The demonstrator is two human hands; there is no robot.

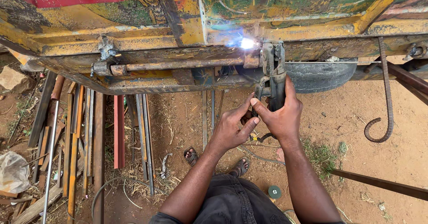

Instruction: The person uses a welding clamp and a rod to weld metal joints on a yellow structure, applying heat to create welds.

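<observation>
Right hand gripping electrode holder, left hand curled against its handle, arc sparking on far yellow body, steel bars lying left on ground

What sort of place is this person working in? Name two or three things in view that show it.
Probably an open-air welding or vehicle-repair yard. A welding arc sparks against a rusty yellow vehicle body, steel bars and strips lie piled on bare dirt ground, and a tyre shows underneath.
</observation>
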